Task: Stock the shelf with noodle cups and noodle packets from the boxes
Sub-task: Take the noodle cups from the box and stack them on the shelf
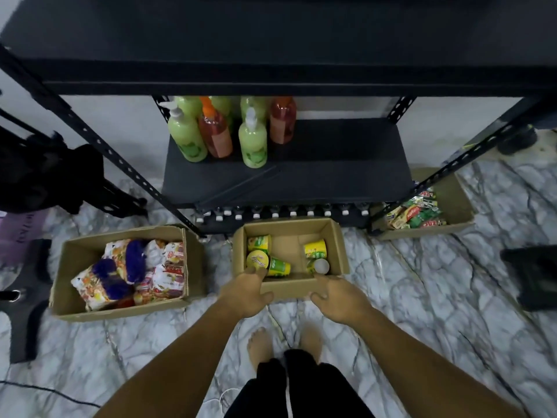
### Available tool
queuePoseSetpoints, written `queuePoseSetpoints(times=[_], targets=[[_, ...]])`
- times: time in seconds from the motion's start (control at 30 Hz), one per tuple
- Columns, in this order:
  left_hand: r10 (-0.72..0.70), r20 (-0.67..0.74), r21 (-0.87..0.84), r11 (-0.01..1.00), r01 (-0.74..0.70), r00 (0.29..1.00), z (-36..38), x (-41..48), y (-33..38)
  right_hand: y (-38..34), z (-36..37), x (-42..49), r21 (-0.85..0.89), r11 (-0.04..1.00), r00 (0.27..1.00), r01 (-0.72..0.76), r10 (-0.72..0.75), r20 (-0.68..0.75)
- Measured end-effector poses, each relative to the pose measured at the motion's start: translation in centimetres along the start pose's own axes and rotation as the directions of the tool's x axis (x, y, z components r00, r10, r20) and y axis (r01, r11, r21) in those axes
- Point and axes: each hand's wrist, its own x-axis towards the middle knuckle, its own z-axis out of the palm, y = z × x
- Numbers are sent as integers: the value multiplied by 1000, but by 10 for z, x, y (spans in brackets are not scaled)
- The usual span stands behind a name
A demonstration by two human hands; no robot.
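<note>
Where the hands are: left hand [247, 292] and right hand [336, 298] both hooked over the near wall of the middle box [289, 286], thumbs outside, fingers over the rim.
Noodle cups [257, 260]: five yellow ones in that box, a couple tipped over, one lid right at the left fingertips.
Noodle packets [129, 270]: piled in the left box [120, 309], just beside it.
Shelf [331, 164]: soap bottles [217, 131] bunched back-left, open board to their right.
In the way: slanted front post [126, 167] comes down between the two boxes.
Third box [458, 194]: sachets, tucked behind the right post.
</note>
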Motion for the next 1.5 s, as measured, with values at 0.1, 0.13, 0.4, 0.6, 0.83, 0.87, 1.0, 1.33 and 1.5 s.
queuePoseSetpoints(times=[0.1,0.13,0.4,0.6,0.83,0.87,1.0,1.33,1.5], targets=[[-20,0,-44,999,20,1000,20,46,-7,28,12,52,2,1000,1000,-20,20,-8],[-31,-15,-51,998,30,999,26,60,-10,36,17,69,-2,1000,999,-30,30,-15],[-125,-49,-78,990,121,991,94,201,-57,108,95,227,73,996,998,-44,40,48],[-122,35,-57,991,124,992,165,318,-98,162,151,340,92,993,997,-80,80,7],[70,-11,400,914,-60,997,222,427,-124,211,194,433,-65,993,995,-96,95,-18],[89,0,464,882,-79,996,227,439,-126,216,200,442,-103,989,995,-102,103,-1],[85,64,608,787,-106,994,245,469,-136,223,217,467,-273,955,991,-116,128,26],[123,48,615,779,-127,991,254,465,-137,218,209,453,-37,989,984,-146,141,-108],[31,-84,427,904,8,996,254,444,-125,218,207,453,306,940,988,-149,157,-2]])
